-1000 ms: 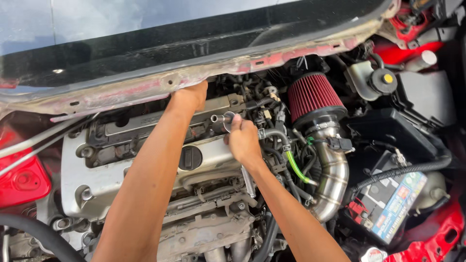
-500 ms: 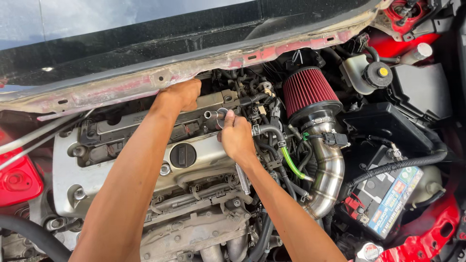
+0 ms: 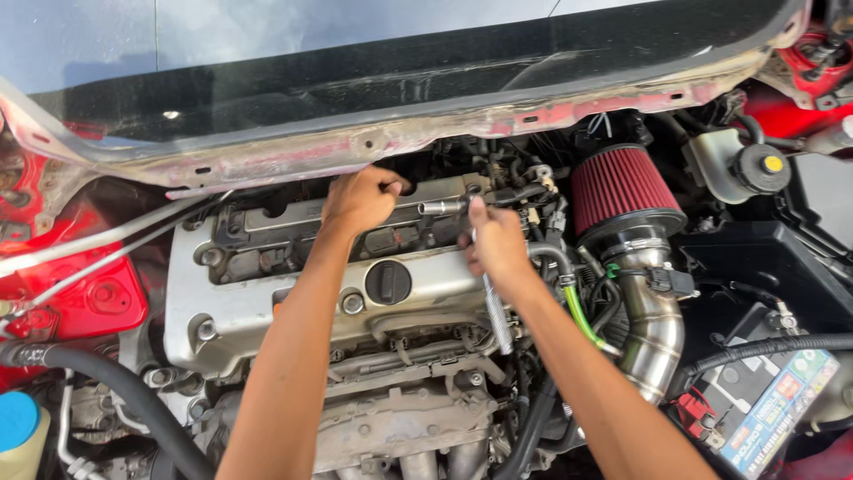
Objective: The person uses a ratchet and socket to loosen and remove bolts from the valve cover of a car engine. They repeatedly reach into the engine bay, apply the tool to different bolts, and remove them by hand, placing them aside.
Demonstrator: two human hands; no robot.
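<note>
I am looking down into a car's engine bay. My left hand [image 3: 360, 200] is curled at the back edge of the silver valve cover [image 3: 267, 302], fingers tucked under the cowl. My right hand [image 3: 493, 244] grips a chrome ratchet handle [image 3: 496, 311] that hangs down toward me, its thumb up against the ratchet head. A chrome socket extension [image 3: 442, 207] runs leftward from that head, between my two hands, at the cover's rear right corner. What the socket sits on is hidden.
A red cone air filter [image 3: 620, 187] on a polished intake pipe [image 3: 653, 329] stands right of my right hand. A battery [image 3: 773, 404] lies at the lower right, a fluid reservoir [image 3: 742, 164] behind it. Black oil cap [image 3: 388, 282], black hose [image 3: 124, 391], raised windscreen cowl [image 3: 400, 133] above.
The view has shifted slightly. My right hand has turned the ratchet so its handle now hangs down toward me, and the chrome extension shows between my hands. My left hand stays at the cover's rear.
</note>
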